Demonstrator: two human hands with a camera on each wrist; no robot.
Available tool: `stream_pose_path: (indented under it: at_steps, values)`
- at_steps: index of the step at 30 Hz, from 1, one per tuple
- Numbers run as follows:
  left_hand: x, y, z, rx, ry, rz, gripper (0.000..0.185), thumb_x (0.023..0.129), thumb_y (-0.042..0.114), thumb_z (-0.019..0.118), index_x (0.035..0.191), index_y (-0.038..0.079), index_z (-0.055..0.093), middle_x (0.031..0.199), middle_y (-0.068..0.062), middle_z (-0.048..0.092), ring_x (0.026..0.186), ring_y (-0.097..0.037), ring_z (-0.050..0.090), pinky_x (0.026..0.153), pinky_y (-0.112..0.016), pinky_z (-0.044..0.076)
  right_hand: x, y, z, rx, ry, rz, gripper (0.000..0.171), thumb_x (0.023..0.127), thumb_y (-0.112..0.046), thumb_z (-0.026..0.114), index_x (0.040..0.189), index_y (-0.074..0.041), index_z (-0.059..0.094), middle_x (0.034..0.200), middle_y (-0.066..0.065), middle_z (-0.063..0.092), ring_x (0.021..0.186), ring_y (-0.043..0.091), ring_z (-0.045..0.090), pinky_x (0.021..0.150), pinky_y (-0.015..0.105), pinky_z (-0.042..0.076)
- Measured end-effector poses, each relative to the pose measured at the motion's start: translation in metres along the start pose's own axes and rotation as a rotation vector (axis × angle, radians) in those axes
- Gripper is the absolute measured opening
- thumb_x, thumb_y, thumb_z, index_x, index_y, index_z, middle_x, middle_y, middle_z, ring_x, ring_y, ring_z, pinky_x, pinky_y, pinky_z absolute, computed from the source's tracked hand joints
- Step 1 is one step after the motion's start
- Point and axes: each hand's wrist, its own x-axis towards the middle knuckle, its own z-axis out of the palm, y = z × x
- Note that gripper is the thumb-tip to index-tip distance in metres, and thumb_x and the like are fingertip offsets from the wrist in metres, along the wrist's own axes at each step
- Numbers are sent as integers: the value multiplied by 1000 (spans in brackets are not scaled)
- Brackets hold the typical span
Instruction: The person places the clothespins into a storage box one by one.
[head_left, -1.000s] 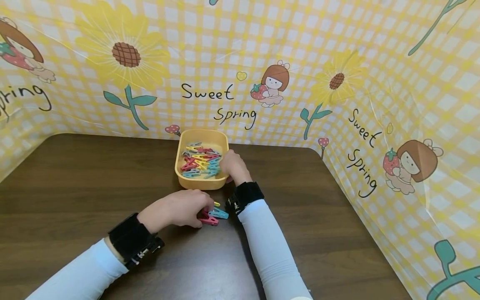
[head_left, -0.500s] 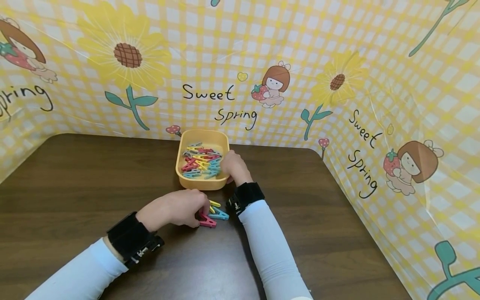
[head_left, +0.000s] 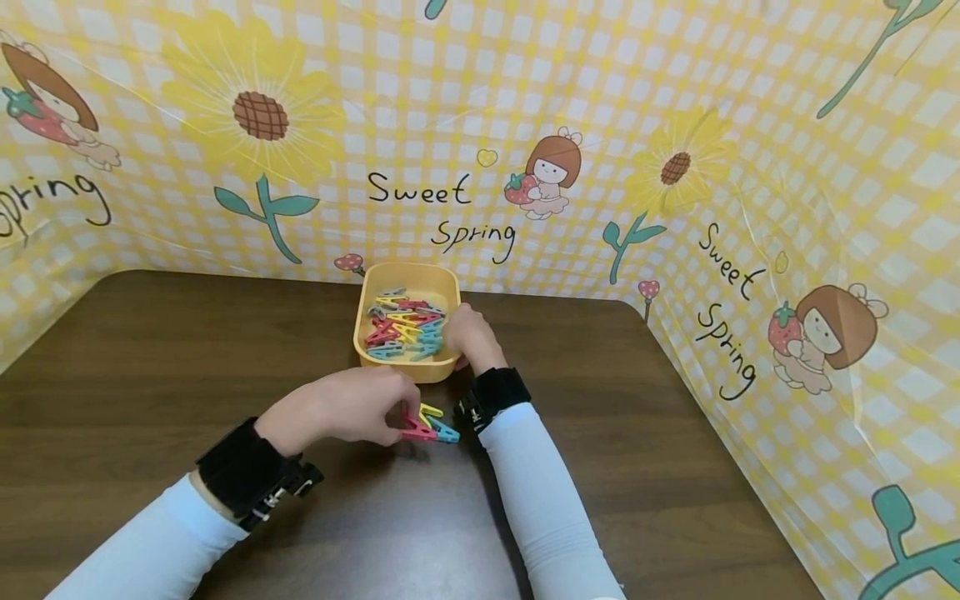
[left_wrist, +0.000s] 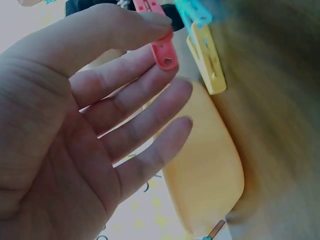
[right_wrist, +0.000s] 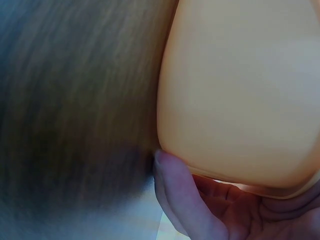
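My left hand (head_left: pixel 351 404) pinches a pink-red clothespin (head_left: pixel 418 431) between thumb and fingertips, just above the table in front of the yellow plastic box (head_left: pixel 408 372). In the left wrist view, the thumb presses on one end of that clothespin (left_wrist: pixel 165 56), and the remaining fingers are stretched out. Close beside it lie a blue clothespin (head_left: pixel 447 432) and a yellow clothespin (head_left: pixel 430 411). At the box's right side, my right hand (head_left: pixel 472 335) grips the rim. The right wrist view has its thumb (right_wrist: pixel 182 192) against the outer wall, with the other fingers partly hidden at the rim.
Several red, yellow, blue and grey clothespins (head_left: pixel 405 327) lie inside the box. The box stands on a dark wooden table (head_left: pixel 187 358), near its back edge. A yellow checked cloth (head_left: pixel 420 100) with printed flowers and figures rises behind and along the sides.
My left hand has lifted the pink-red clothespin slightly off the table, and a shadow now shows beneath it. More of the yellow clothespin has come into view. My right hand stays at the box.
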Motion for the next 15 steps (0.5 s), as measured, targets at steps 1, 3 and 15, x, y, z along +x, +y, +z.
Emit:
stream_pose_path:
  at_steps: [1,3,15]
  values:
    - [0,-1,-2,-6,11,6,14,90,16,86,101,18,78,96,1,73,80,-10,57,76,-26,53,1,0,0,1,-2,0,33,114,-14,51,144,-2,49,120,23,67,71,29,75,60,36,67]
    - [-1,-4,-5,-11,47,22,13,91,16,86,101,18,78,97,0,73,82,-11,59,77,-25,53,2,0,-1,1,-2,0,36,114,-14,50,147,-2,48,121,24,67,70,29,75,59,36,67]
    - [-7,-18,-30,19,321,-3,17,91,21,86,106,16,81,105,-1,78,95,-16,68,92,-44,62,5,0,-2,23,-28,4,49,114,-13,47,160,-2,38,138,29,62,71,32,75,57,38,68]
